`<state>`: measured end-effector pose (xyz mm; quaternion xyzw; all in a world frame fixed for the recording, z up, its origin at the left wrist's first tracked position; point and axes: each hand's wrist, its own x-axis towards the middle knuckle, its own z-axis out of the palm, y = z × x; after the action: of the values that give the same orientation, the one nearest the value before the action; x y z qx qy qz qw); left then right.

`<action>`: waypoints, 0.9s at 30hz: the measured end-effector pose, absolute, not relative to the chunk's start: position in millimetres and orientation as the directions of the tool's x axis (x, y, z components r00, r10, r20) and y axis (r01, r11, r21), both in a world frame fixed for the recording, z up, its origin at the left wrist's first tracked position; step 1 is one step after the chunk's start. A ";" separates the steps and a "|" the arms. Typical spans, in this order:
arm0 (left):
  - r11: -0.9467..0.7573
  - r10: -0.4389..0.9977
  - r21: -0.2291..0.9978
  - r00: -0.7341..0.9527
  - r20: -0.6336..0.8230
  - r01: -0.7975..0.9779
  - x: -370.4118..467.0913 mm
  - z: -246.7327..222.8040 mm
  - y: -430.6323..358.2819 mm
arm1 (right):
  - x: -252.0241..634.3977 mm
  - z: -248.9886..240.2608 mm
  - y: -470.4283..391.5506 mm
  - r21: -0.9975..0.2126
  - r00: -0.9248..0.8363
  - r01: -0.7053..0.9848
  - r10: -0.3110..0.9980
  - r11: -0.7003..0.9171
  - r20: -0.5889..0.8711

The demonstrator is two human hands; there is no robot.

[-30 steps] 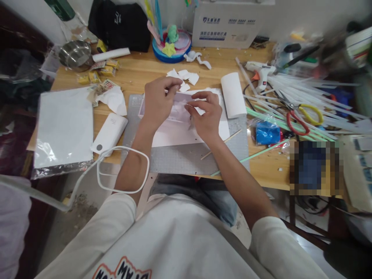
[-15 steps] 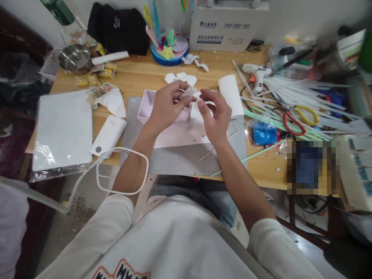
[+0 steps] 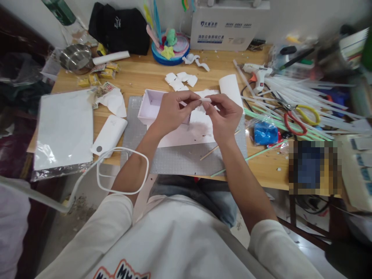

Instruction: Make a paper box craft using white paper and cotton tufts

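A small white piece of paper (image 3: 206, 100) is pinched between both hands above the work mat. My left hand (image 3: 176, 110) holds its left end with closed fingertips, and my right hand (image 3: 226, 114) grips the right end. Behind my left hand stands an open pale pink box (image 3: 151, 105), partly covered by it. Below the hands a white sheet with dark smudges (image 3: 200, 128) lies on the grey cutting mat (image 3: 174, 161). Several torn white pieces (image 3: 176, 82) lie beyond the hands, and a white roll (image 3: 229, 87) is behind my right hand.
A white power bank (image 3: 109, 133) with a looping cable and a bagged sheet stack (image 3: 64, 131) lie left. On the right are a glue gun (image 3: 258, 73), scissors (image 3: 295, 120), translucent sticks and a blue packet (image 3: 266, 133). A thin wooden stick (image 3: 209, 153) crosses the mat.
Both hands have shifted right and come together at the fingertips. The white piece, earlier in my left hand alone, is now held by both.
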<state>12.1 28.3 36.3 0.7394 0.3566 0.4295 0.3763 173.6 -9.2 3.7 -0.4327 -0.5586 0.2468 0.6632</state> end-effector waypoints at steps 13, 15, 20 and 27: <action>-0.496 0.850 0.810 0.365 0.380 0.312 11.8 34.7 28.0 | 173.6 6.4 -10.4 -0.881 0.280 0.244 0.840 0.406 0.465; -0.496 0.850 0.812 0.364 0.381 0.309 11.7 34.1 28.2 | 173.3 5.6 -10.6 -0.878 0.281 0.254 0.837 0.407 0.469; -0.504 0.841 0.820 0.370 0.394 0.273 12.0 33.5 28.2 | 172.9 5.1 -10.9 -0.872 0.294 0.238 0.824 0.428 0.484; -0.486 0.849 0.837 0.364 0.384 0.252 13.6 33.7 27.9 | 171.9 5.1 -11.1 -0.860 0.292 0.279 0.816 0.426 0.499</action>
<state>13.6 27.9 33.7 0.7486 0.3675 0.4276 0.3489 171.9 -11.1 5.1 -0.4923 -0.5563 0.2111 0.6353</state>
